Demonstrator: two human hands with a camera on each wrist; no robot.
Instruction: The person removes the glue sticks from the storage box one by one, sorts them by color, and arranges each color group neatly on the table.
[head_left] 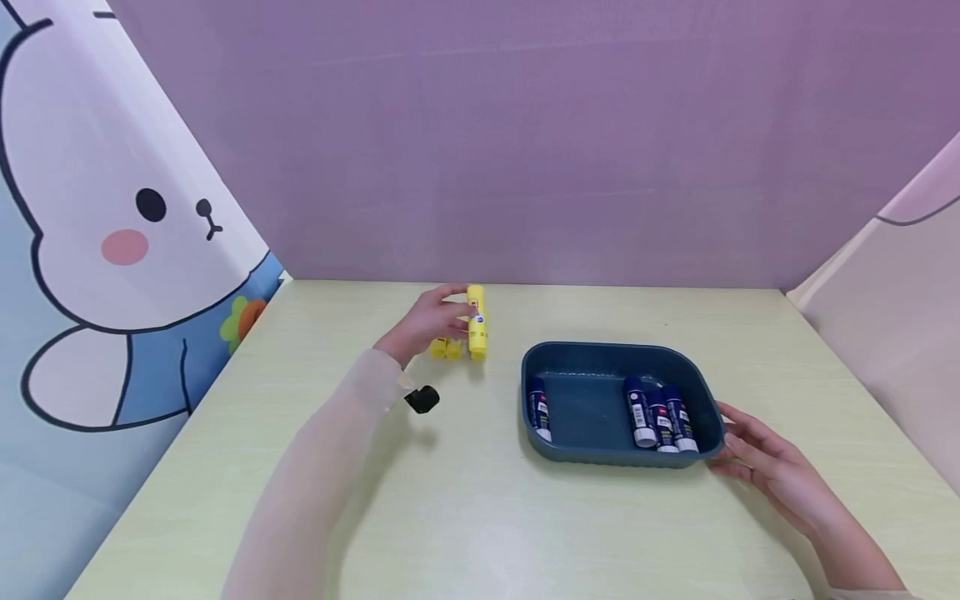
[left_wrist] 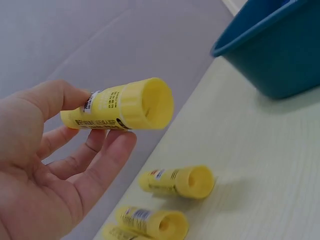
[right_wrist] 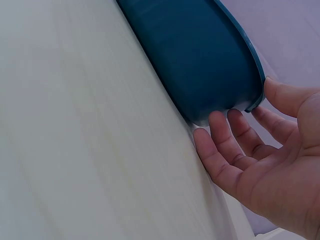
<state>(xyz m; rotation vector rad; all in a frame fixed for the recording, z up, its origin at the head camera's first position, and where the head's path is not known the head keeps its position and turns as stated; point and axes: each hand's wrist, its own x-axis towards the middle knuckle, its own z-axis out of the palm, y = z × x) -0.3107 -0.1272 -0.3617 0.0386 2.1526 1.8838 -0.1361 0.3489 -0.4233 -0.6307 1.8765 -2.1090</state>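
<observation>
My left hand (head_left: 431, 321) pinches a yellow glue stick (left_wrist: 117, 106) between thumb and fingers, holding it above the table. Below it, several more yellow glue sticks (left_wrist: 177, 182) lie on the tabletop, partly hidden behind the hand in the head view. To the right stands a dark teal plastic basket (head_left: 585, 454). Inside, one blue glue stick with a white end (head_left: 538, 408) leans at the left wall, and three similar blue glue sticks (head_left: 639, 412) lie together at the right. My right hand (head_left: 772, 471) touches the basket's right end from outside, thumb by the rim, fingers loosely bent.
Everything stands on a pale wood-look table (head_left: 480, 525). A purple backdrop (head_left: 525, 150) rises at its far edge, and a cartoon-printed sheet (head_left: 112, 208) borders the left side. A small black object (head_left: 422, 399) sits at the left wrist.
</observation>
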